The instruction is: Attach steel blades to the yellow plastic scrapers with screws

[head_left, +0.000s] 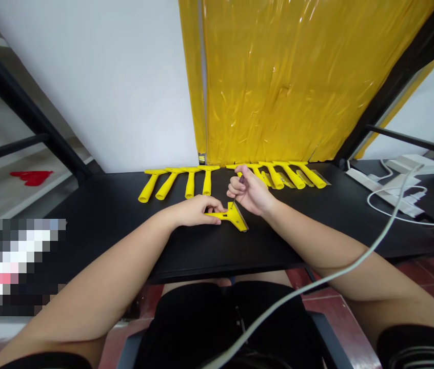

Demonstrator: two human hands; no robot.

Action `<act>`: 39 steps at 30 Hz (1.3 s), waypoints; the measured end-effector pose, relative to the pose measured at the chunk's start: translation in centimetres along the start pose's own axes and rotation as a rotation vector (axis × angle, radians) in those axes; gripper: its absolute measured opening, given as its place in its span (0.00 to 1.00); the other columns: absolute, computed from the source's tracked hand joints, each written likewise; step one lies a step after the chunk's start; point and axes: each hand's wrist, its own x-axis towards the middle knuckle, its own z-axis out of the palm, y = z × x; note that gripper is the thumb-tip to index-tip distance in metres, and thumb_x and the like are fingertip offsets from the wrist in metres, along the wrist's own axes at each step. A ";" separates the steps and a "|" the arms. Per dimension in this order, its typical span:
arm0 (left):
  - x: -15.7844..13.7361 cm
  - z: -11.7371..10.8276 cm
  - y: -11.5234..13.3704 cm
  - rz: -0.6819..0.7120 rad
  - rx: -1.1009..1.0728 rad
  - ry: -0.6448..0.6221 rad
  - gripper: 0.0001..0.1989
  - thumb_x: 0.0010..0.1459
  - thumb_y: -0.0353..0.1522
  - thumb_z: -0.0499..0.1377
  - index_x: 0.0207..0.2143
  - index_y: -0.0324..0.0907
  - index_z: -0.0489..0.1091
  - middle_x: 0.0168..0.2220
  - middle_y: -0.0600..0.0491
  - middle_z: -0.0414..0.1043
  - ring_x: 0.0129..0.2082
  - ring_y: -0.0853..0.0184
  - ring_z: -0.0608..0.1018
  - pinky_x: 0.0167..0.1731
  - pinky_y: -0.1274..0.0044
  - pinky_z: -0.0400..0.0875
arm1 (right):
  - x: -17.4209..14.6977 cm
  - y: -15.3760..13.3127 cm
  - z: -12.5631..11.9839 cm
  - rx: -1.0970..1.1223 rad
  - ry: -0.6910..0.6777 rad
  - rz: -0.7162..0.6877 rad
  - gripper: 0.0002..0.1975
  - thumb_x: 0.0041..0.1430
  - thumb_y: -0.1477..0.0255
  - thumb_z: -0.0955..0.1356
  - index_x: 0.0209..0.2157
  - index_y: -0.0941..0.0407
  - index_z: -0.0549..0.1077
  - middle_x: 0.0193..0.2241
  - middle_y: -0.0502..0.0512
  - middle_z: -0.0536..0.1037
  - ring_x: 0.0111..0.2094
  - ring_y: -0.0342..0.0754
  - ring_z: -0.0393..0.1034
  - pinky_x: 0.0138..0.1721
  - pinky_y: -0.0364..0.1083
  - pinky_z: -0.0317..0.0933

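Note:
A yellow scraper (237,219) with a thin metal blade along its wide right end lies low over the black table. My left hand (201,210) is closed around its handle. Above its head, my right hand (250,189) is closed on a screwdriver (234,204), whose thin shaft points down at the scraper's upper corner. The screwdriver's grip is mostly hidden by my fingers. Behind my left hand stands a row of yellow scraper handles (190,184) with no blades showing. Behind my right hand lie several yellow scrapers (292,177) with blades showing.
The black table (194,251) has a raised black frame at both sides. At the right are a white power strip (386,192) and a pale cable (317,282) that crosses in front of my right arm. A yellow plastic sheet (278,92) hangs at the back. Something red (31,178) lies on the left shelf.

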 end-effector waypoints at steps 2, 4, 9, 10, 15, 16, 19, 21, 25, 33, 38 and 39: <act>0.0 0.0 0.1 -0.002 -0.004 0.006 0.18 0.57 0.43 0.67 0.45 0.41 0.79 0.36 0.53 0.75 0.34 0.68 0.73 0.37 0.76 0.65 | -0.1 0.0 0.3 -0.011 0.043 -0.030 0.18 0.63 0.60 0.74 0.32 0.51 0.62 0.21 0.40 0.60 0.22 0.41 0.53 0.31 0.44 0.59; 0.0 0.0 0.1 -0.002 -0.010 0.012 0.18 0.57 0.43 0.67 0.45 0.41 0.79 0.36 0.53 0.75 0.34 0.68 0.72 0.36 0.76 0.65 | 0.0 -0.1 0.2 -0.026 0.069 -0.030 0.18 0.61 0.62 0.76 0.32 0.52 0.63 0.27 0.44 0.69 0.27 0.42 0.61 0.34 0.45 0.62; -0.1 0.0 0.1 0.010 -0.011 0.007 0.19 0.57 0.43 0.67 0.46 0.41 0.79 0.35 0.53 0.75 0.33 0.68 0.72 0.35 0.76 0.64 | 0.2 -0.2 -0.3 0.004 -0.002 0.048 0.16 0.65 0.56 0.72 0.33 0.52 0.67 0.20 0.42 0.60 0.22 0.42 0.56 0.32 0.46 0.62; 0.0 0.0 0.1 0.011 -0.008 0.004 0.19 0.57 0.43 0.67 0.47 0.41 0.79 0.35 0.53 0.75 0.33 0.68 0.72 0.35 0.76 0.64 | 0.1 -0.1 -0.3 0.013 -0.008 0.041 0.16 0.66 0.56 0.71 0.33 0.51 0.66 0.19 0.40 0.56 0.20 0.42 0.52 0.31 0.45 0.60; 0.0 0.0 0.2 0.012 0.006 0.004 0.19 0.57 0.42 0.67 0.46 0.40 0.79 0.36 0.52 0.75 0.34 0.67 0.72 0.35 0.76 0.64 | 0.1 0.3 0.0 -0.018 0.036 -0.050 0.20 0.61 0.61 0.76 0.31 0.51 0.62 0.23 0.42 0.62 0.26 0.42 0.59 0.34 0.44 0.60; -0.1 -0.1 0.3 0.010 0.009 0.007 0.19 0.57 0.41 0.67 0.46 0.40 0.79 0.36 0.52 0.75 0.34 0.68 0.72 0.35 0.76 0.64 | 0.2 0.2 -0.1 -0.027 0.041 -0.051 0.19 0.60 0.61 0.76 0.31 0.52 0.63 0.25 0.44 0.66 0.29 0.43 0.63 0.35 0.44 0.62; -0.1 -0.1 0.3 0.004 0.010 0.009 0.18 0.57 0.41 0.67 0.46 0.40 0.78 0.35 0.53 0.75 0.33 0.68 0.72 0.35 0.76 0.64 | 0.3 0.0 -0.3 -0.038 0.020 -0.010 0.16 0.61 0.59 0.75 0.32 0.53 0.68 0.29 0.47 0.71 0.31 0.44 0.65 0.37 0.46 0.64; -0.1 0.0 0.3 0.006 0.003 0.007 0.18 0.57 0.41 0.67 0.46 0.40 0.78 0.36 0.53 0.75 0.34 0.67 0.73 0.36 0.76 0.64 | 0.2 0.0 -0.3 -0.026 -0.017 0.035 0.16 0.65 0.56 0.72 0.34 0.53 0.69 0.22 0.44 0.64 0.25 0.43 0.59 0.34 0.46 0.63; -0.1 0.1 0.2 0.011 -0.005 0.011 0.16 0.57 0.40 0.67 0.45 0.41 0.78 0.37 0.53 0.75 0.35 0.67 0.73 0.37 0.76 0.65 | -0.2 0.2 0.0 -0.020 -0.009 0.026 0.14 0.66 0.57 0.72 0.35 0.50 0.66 0.19 0.40 0.56 0.20 0.42 0.50 0.31 0.44 0.58; -0.2 0.0 0.3 0.010 -0.011 0.009 0.17 0.57 0.41 0.67 0.45 0.41 0.78 0.36 0.53 0.75 0.35 0.67 0.73 0.37 0.76 0.65 | 0.1 -0.3 -0.4 -0.055 -0.002 0.049 0.16 0.66 0.56 0.71 0.33 0.52 0.69 0.21 0.43 0.63 0.24 0.43 0.58 0.34 0.46 0.63; -0.2 0.0 0.3 0.013 -0.009 0.014 0.18 0.57 0.41 0.68 0.46 0.41 0.78 0.36 0.53 0.75 0.35 0.67 0.73 0.37 0.76 0.65 | -0.1 0.4 0.1 -0.008 0.064 -0.032 0.19 0.65 0.54 0.72 0.33 0.50 0.62 0.18 0.39 0.53 0.19 0.41 0.45 0.27 0.43 0.55; -0.2 0.0 0.3 0.011 -0.010 0.016 0.18 0.57 0.41 0.68 0.46 0.41 0.78 0.36 0.53 0.75 0.35 0.67 0.73 0.37 0.76 0.65 | -0.1 0.5 0.1 -0.005 0.074 -0.047 0.20 0.63 0.56 0.73 0.32 0.50 0.61 0.20 0.39 0.57 0.20 0.41 0.49 0.28 0.43 0.55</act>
